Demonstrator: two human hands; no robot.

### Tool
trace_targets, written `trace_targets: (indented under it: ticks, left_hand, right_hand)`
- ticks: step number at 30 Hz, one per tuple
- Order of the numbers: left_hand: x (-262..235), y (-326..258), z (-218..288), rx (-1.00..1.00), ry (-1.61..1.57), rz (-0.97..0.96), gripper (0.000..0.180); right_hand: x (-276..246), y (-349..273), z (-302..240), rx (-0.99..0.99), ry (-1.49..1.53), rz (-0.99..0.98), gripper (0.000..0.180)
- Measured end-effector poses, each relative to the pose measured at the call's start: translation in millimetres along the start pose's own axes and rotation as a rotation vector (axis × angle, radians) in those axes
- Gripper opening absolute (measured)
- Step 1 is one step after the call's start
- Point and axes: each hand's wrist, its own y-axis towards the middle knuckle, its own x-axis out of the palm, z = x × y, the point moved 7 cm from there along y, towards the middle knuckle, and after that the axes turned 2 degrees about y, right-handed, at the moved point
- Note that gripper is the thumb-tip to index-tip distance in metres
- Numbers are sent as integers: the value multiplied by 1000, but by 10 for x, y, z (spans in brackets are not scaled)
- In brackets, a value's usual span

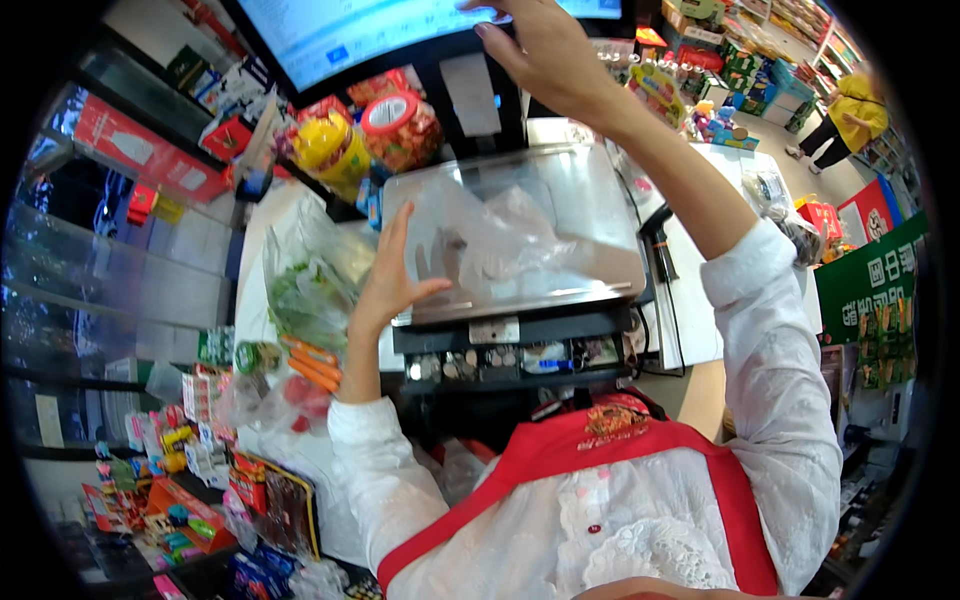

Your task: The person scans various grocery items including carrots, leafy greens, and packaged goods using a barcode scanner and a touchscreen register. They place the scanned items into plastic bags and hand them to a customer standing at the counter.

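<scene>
- Head view shows a white desk (700, 322), goods crowding its left side
- Lit screen (390, 35) at the top; a misplaced fingertip could select a wrong entry
- Metal tray (605, 205), centred below it; leaning on its rim might disturb it
- Crumpled clear bag (520, 235) on that tray, light enough to slide if brushed
- Bagged greens (305, 300) left of the tray; an elbow knock could shift them
- Right hand (555, 65) at the screen's lower edge, thumb and finger apart, contact unclear
- Left hand (385, 280) by the tray's left edge, fingers spread, holding nothing
</scene>
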Motion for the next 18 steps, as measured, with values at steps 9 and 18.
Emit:
trace_targets:
  ticks: [9, 18]
  left_hand:
    - [470, 320, 208, 204, 117, 201, 83]
    - [-99, -194, -57, 58, 300, 446, 49]
  right_hand:
    - [1036, -1347, -373, 298, 704, -991, 68]
    - [737, -1107, -944, 52, 654, -679, 34]
